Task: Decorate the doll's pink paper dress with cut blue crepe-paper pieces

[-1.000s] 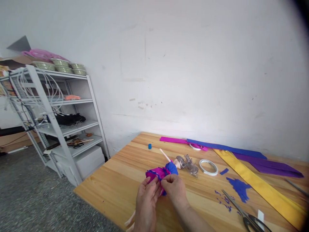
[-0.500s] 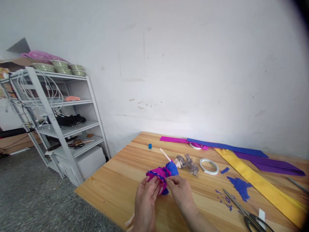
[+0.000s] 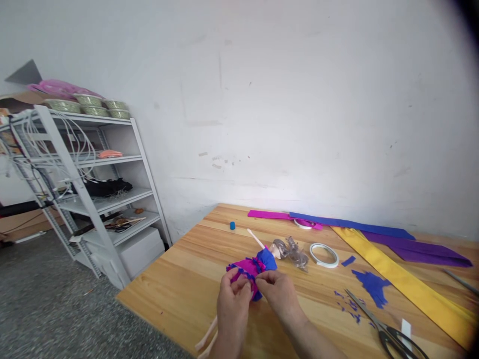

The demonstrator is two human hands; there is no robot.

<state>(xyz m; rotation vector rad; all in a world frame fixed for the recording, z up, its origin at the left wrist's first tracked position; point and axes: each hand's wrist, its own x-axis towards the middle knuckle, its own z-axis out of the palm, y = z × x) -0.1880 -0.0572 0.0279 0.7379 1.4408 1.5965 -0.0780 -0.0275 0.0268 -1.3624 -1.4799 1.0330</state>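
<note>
A doll lies on its back or side on the table, with grey-brown hair [image 3: 297, 257] pointing right and one arm [image 3: 256, 238] stretched up and left. It wears a magenta and blue paper dress [image 3: 243, 266] with a ruffled blue trim. My left hand [image 3: 235, 304] pinches the lower part of the skirt, fingers bent and thumb pressed in. Beside it, my right hand [image 3: 279, 291] pinches the skirt's edge between thumb and forefinger. Bare doll legs [image 3: 207, 335] show left of my left wrist. Exactly what lies between the fingertips is partly hidden.
On the wooden table [image 3: 179, 279] are scissors [image 3: 377, 321], a tape roll [image 3: 324, 255], blue paper scraps [image 3: 374, 286] and a blue cap [image 3: 232, 226]. Yellow [image 3: 396, 274], purple [image 3: 430, 253] and blue strips [image 3: 348, 225] lie right and back. A metal shelf [image 3: 112, 159] stands left.
My left hand has turned and shifted slightly right, its fingers curling into a pinch on the skirt. More of the doll's legs shows. My right hand has barely moved.
</note>
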